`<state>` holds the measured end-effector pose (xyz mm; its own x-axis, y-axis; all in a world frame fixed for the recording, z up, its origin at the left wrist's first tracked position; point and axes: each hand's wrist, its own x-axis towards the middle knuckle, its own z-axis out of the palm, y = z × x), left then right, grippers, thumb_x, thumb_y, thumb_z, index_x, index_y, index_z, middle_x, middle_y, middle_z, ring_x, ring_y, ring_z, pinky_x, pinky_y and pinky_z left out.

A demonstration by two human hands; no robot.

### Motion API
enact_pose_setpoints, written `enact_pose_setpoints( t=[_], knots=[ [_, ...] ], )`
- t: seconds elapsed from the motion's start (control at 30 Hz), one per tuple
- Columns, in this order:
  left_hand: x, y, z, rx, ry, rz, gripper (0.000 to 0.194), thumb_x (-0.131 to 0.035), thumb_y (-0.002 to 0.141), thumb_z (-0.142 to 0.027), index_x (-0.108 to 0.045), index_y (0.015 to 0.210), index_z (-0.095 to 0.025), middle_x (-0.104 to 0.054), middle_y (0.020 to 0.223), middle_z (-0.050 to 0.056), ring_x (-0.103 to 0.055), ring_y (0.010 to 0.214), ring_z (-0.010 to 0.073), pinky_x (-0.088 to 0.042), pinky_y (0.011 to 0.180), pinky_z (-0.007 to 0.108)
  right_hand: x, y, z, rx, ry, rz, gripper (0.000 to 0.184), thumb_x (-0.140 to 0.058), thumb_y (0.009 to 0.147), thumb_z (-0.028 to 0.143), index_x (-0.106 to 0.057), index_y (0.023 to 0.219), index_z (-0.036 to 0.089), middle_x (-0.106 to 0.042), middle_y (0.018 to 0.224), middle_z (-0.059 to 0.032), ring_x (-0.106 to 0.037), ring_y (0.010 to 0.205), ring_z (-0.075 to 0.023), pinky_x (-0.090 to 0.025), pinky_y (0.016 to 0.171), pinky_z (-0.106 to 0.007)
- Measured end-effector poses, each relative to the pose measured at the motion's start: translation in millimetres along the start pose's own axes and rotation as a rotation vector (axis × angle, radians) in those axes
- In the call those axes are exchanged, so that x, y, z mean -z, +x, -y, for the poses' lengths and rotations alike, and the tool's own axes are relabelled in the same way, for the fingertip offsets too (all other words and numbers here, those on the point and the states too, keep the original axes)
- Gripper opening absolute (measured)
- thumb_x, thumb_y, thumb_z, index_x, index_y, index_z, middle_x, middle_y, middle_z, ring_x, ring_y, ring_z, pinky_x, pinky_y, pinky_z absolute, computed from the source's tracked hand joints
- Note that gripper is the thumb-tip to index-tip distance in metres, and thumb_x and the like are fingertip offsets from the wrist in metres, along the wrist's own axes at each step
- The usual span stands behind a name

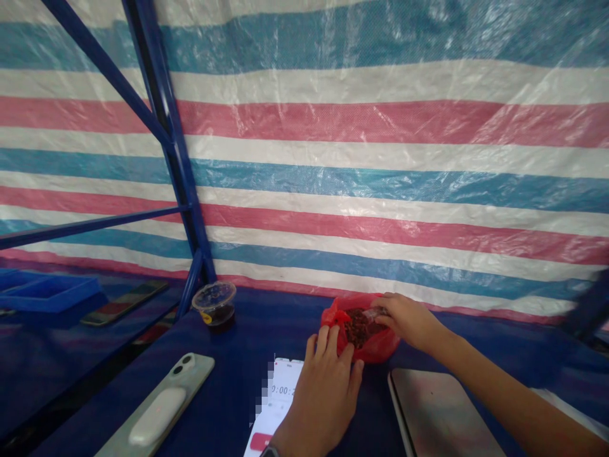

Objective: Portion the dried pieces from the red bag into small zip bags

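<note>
A red plastic bag [373, 350] stands with its mouth spread on the dark blue table. Inside it lie many small reddish-brown pieces [356, 327], too small to name. My left hand [328, 381] rests at the bag's near left rim, fingers stretched out and apart, touching the plastic. From the right, my right hand [409, 319] reaches over the rim with its fingers closed together. At those fingertips is a crumpled, see-through piece of plastic [375, 313], partly hidden by the hand.
Partly under my left forearm lies a phone with a lit timer [280, 400]. A silver flat device [442, 406] lies right; a pale phone [190, 374] lies left. Behind are a lidded cup of dark liquid [221, 315], a blue frame post [178, 146] and a blue tray [52, 293].
</note>
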<state>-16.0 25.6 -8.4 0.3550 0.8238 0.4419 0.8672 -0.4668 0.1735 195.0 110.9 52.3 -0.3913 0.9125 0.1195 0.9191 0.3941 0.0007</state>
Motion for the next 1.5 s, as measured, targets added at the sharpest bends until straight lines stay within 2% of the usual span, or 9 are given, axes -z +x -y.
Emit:
enact_pose_setpoints(
  t=[0.4,0.73,0.9,0.97,1.1,1.2,1.27,1.37,1.5],
  knots=[
    [-0.5,-2,0,-0.02,0.026,-0.015,0.03,-0.053,0.104,-0.026,-0.076,0.12,-0.017,-0.067,0.14,0.021,-0.058,0.135,0.0391,-0.048,0.11,0.065,-2,-2,-1,-0.026,-0.06,-0.024,0.022,-0.06,0.098,0.017,-0.076,0.112,0.019,-0.075,0.117,-0.0161,-0.068,0.113,-0.0334,-0.052,0.093,-0.04],
    [1.2,0,-2,-0.021,0.032,0.014,0.033,-0.05,0.106,-0.028,-0.075,0.125,-0.016,-0.066,0.143,0.022,-0.056,0.138,0.0395,-0.047,0.111,0.066,-8,-3,-8,-0.054,0.075,-0.062,0.021,-0.062,0.095,0.018,-0.079,0.107,0.018,-0.079,0.111,-0.0163,-0.071,0.111,-0.0342,-0.053,0.094,-0.042],
    [1.5,0,0,-0.017,0.026,-0.004,0.035,-0.047,0.107,-0.029,-0.075,0.126,-0.018,-0.065,0.145,0.02,-0.054,0.14,0.0392,-0.047,0.112,0.064,-11,-11,-13,-0.046,0.268,-0.108,0.025,-0.059,0.098,0.027,-0.08,0.11,0.021,-0.082,0.113,-0.0117,-0.075,0.106,-0.0295,-0.057,0.094,-0.038],
    [0.6,0,1,-0.024,0.033,-0.024,0.035,-0.048,0.107,-0.029,-0.075,0.127,-0.018,-0.065,0.145,0.02,-0.055,0.139,0.0395,-0.048,0.111,0.064,-8,-22,-12,-0.052,0.473,-0.166,0.03,-0.056,0.1,0.036,-0.078,0.117,0.023,-0.081,0.118,-0.0097,-0.075,0.109,-0.0283,-0.058,0.097,-0.038],
    [0.3,1,2,-0.04,0.025,-0.069,0.034,-0.05,0.106,-0.028,-0.072,0.131,-0.02,-0.065,0.144,0.019,-0.056,0.137,0.0382,-0.05,0.109,0.062,-2,-61,-11,-0.113,1.021,-0.268,0.047,-0.067,0.091,0.061,-0.078,0.115,0.022,-0.08,0.124,-0.0113,-0.073,0.117,-0.0321,-0.057,0.105,-0.044],
    [1.4,1,2,-0.053,0.015,-0.09,0.034,-0.05,0.106,-0.027,-0.07,0.134,-0.021,-0.064,0.145,0.017,-0.056,0.134,0.0373,-0.05,0.107,0.062,-12,-103,-15,-0.229,1.121,-0.262,0.051,-0.069,0.088,0.065,-0.078,0.113,0.022,-0.082,0.117,-0.0113,-0.076,0.107,-0.0316,-0.062,0.096,-0.043],
    [2.0,1,1,-0.071,0.013,-0.102,0.035,-0.05,0.106,-0.026,-0.068,0.135,-0.021,-0.063,0.146,0.016,-0.056,0.133,0.0373,-0.051,0.106,0.062,-27,-130,-17,-0.318,1.079,-0.292,0.049,-0.067,0.09,0.065,-0.079,0.113,0.023,-0.083,0.113,-0.0104,-0.078,0.1,-0.0303,-0.064,0.088,-0.039],
    [2.7,1,-4,-0.107,0.002,-0.122,0.035,-0.05,0.106,-0.024,-0.067,0.136,-0.02,-0.061,0.148,0.016,-0.055,0.133,0.0379,-0.05,0.106,0.062,-50,-159,-14,-0.397,0.869,-0.393,0.039,-0.069,0.089,0.057,-0.076,0.111,0.026,-0.082,0.113,-0.0086,-0.078,0.101,-0.0294,-0.064,0.088,-0.036],
    [4.2,1,-17,-0.147,-0.036,-0.1,0.034,-0.048,0.106,-0.024,-0.067,0.135,-0.023,-0.061,0.147,0.014,-0.054,0.133,0.0376,-0.051,0.105,0.063,-62,-168,2,-0.342,0.464,-0.42,0.028,-0.071,0.084,0.039,-0.076,0.111,0.029,-0.081,0.111,-0.0086,-0.077,0.099,-0.0319,-0.064,0.089,-0.046]
  ],
)
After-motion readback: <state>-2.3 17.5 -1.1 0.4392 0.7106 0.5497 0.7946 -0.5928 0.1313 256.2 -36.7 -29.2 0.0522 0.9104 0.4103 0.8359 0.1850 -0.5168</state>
